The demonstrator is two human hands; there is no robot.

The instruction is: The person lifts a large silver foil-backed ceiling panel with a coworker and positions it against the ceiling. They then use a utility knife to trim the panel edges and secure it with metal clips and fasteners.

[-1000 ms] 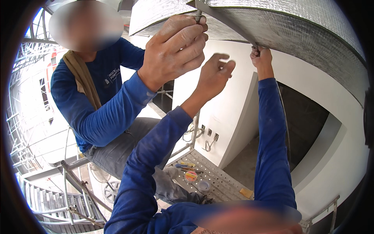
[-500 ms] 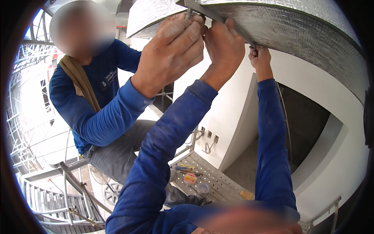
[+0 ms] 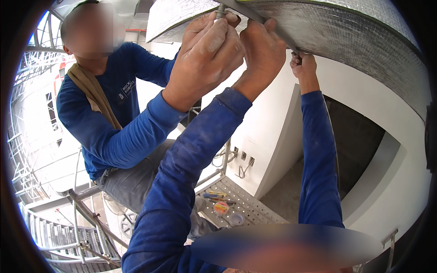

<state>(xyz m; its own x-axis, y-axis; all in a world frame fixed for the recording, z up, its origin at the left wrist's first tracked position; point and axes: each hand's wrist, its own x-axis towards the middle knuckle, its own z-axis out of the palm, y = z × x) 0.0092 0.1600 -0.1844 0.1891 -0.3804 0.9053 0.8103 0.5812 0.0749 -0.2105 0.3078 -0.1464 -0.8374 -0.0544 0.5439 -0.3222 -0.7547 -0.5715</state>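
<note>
Curled and narrow, our left hand (image 3: 264,52) reaches up at the metal bar (image 3: 247,12) in the head view; its fingertips are hidden, so we cannot tell whether it grips anything. Our right hand (image 3: 304,67) is closed round a small dark part (image 3: 296,58) at the bar's right end. The bar slants overhead, just beneath the foil-covered duct (image 3: 355,50). A co-worker's hand (image 3: 205,59) is right beside our left one, by an upright metal rod (image 3: 221,10). To work well here, we would judge, we should support the bar evenly so it cannot tip, leave that neighbouring hand room, and spare the foil from scrapes. Small parts deserve a firm pinch: the walkway board (image 3: 255,214) below has holes that might swallow one.
</note>
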